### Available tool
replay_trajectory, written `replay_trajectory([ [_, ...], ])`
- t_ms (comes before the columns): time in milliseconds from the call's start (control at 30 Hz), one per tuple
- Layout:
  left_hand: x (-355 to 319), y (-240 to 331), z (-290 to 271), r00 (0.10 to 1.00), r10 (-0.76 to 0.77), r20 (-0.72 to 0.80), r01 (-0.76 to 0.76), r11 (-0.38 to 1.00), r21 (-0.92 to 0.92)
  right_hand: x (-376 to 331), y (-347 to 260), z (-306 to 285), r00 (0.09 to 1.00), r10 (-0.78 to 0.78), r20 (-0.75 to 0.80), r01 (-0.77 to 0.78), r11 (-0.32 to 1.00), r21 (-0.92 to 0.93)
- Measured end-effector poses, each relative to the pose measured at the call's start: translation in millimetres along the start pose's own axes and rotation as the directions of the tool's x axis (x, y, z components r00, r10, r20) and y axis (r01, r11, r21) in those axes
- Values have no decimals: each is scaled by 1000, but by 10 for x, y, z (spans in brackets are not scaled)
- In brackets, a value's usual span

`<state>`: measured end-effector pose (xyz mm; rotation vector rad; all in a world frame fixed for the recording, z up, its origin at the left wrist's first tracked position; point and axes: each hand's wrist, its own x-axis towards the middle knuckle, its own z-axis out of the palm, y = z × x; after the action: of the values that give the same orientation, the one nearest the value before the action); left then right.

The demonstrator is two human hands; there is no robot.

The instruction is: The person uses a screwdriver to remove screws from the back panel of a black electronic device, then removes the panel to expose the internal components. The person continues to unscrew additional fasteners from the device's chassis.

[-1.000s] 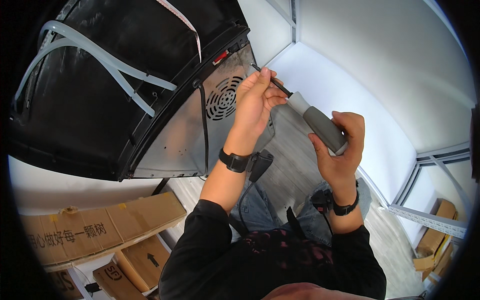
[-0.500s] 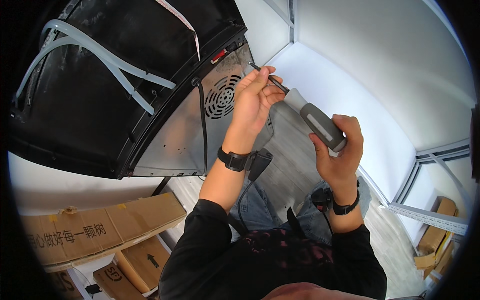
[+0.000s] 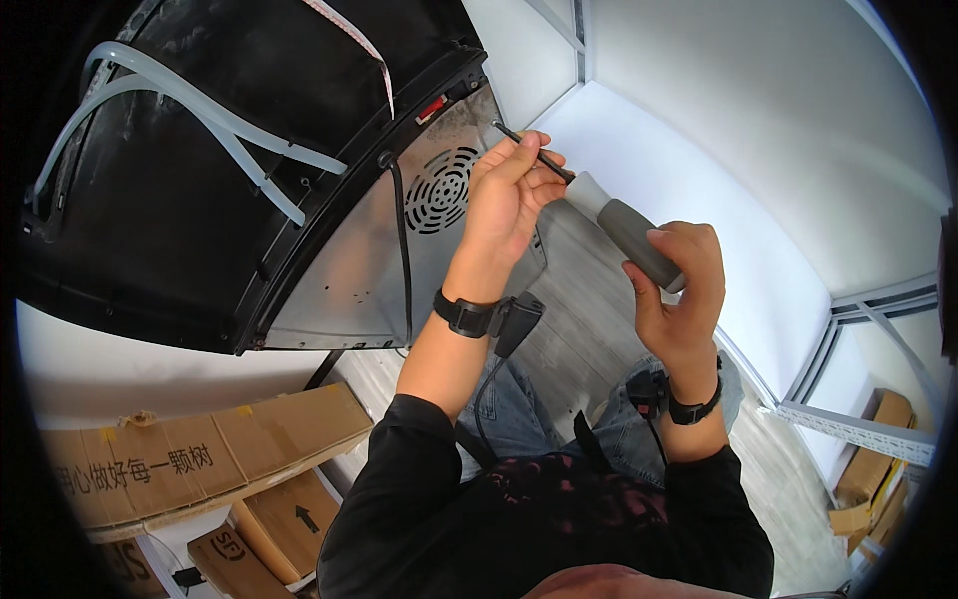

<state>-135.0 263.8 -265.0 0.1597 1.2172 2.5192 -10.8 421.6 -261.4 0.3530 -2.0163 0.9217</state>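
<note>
Lying lower left under black appliance (image 3: 200, 180): brown cardboard boxes (image 3: 200, 454), arrow-marked.

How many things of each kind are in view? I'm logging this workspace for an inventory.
Screwdriver, right hand on its grey handle, left hand at its shaft: 1
Appliance with metal back panel: 1
Translucent hoses on its black side: 2
Wristbands: 2
Cardboard boxes at lower left: at least 3
Total: at least 9
</note>
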Motion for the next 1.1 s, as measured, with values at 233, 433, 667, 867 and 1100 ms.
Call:
replay_trajectory([
  [233, 30, -36, -87, 999, 25, 27, -27, 997, 77, -130, -28, 2, 904, 419, 86, -427, 869, 249],
  [433, 27, -9, -2, 1000, -4, 10, 3, 999, 33, -28, 81, 19, 999, 40, -16, -41, 999, -29],
  [667, 60, -58, -79, 999, 30, 27, -31, 998, 61, -75, -63, -8, 921, 379, 86, -389, 902, 187],
  [867, 16, -23, 3, 999, 21, 28, -22, 1000, 22, -48, 107, 37, 998, 40, -45, -40, 999, 12],
  [1100, 29, -55, -68, 998, 37, 46, -38, 999, 31, -131, -36, -22, 850, 505, 148, -526, 808, 264],
])
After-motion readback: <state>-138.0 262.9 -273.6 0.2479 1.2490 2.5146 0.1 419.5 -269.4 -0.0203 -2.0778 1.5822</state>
